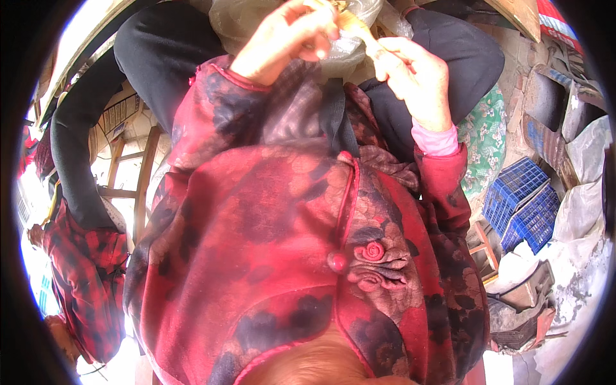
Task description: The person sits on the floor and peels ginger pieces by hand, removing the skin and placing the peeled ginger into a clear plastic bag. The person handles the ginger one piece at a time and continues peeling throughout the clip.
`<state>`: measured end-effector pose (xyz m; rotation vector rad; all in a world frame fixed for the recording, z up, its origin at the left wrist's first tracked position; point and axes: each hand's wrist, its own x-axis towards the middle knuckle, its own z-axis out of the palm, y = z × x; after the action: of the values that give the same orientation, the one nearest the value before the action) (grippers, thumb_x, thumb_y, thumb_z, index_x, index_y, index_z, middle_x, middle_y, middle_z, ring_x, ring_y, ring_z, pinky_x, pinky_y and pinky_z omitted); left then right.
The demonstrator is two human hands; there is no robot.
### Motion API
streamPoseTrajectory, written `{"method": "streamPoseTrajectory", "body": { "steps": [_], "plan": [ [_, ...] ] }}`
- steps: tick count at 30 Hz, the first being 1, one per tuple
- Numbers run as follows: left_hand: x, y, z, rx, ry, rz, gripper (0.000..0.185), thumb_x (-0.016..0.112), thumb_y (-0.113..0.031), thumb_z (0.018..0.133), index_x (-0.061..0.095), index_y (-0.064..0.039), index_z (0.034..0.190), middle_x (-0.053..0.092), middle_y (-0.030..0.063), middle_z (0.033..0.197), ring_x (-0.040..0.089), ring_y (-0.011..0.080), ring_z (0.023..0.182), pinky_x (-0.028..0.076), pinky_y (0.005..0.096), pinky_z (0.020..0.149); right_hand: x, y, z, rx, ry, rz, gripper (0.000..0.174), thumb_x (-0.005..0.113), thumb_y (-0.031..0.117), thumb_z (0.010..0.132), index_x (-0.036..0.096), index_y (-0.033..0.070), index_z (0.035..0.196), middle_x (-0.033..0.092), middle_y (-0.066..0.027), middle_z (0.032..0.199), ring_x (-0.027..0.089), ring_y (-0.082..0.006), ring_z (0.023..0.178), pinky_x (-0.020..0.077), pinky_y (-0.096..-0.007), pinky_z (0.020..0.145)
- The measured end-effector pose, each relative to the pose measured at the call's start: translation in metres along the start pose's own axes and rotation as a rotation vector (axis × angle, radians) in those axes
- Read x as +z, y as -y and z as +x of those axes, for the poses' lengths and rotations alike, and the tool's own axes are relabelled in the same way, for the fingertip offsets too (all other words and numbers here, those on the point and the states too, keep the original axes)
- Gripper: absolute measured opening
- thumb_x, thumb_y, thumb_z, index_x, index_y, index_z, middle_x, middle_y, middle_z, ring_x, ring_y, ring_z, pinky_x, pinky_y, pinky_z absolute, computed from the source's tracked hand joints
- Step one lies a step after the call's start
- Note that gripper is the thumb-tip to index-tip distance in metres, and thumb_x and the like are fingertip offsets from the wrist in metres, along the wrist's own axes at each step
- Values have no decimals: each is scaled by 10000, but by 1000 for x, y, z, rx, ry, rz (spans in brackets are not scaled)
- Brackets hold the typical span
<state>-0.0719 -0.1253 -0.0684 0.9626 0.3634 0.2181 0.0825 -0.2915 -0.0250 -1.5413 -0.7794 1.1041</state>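
Observation:
Near the top edge, a pale yellow, fibrous strip point(355, 26) slants between my two hands. Its narrow lower end is pinched between the thumb and fingers of my right hand point(417, 77). My left hand point(294, 41) has its fingers curled at the upper part of the strip, where blur and the picture's edge hide some of the contact. Behind and below the strip, a clear plastic bag point(344, 57) lies between my knees. I am seated, in dark trousers point(163, 48) and a red and black patterned jacket point(269, 216).
At the left sits another person in a red and black checked garment point(89, 284), beside a wooden stool frame point(139, 183). On the right are blue plastic crates point(519, 197), a green patterned cloth point(483, 139) and crumpled plastic sheeting point(584, 207). A wooden board point(517, 17) juts in at upper right.

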Motion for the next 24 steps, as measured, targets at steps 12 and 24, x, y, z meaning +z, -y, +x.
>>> {"method": "streamPoseTrajectory", "body": {
  "steps": [12,24],
  "plan": [
    [17,7,-5,-78,-276,-28,171,680,-117,823,624,-2,937,624,37,818,409,34,515,291,192,458,11,-10,-2,-46,35,-50,129,595,47,899,637,-33,991,591,-5,701,521,-47,616,427,-197,549],
    [18,-38,-14,40,-124,-111,140,644,-139,852,559,-30,875,507,-5,707,383,42,449,299,186,428,0,58,-2,6,231,-44,69,594,51,885,622,-11,896,626,-15,754,547,-57,599,431,-214,536]
  ]
}}
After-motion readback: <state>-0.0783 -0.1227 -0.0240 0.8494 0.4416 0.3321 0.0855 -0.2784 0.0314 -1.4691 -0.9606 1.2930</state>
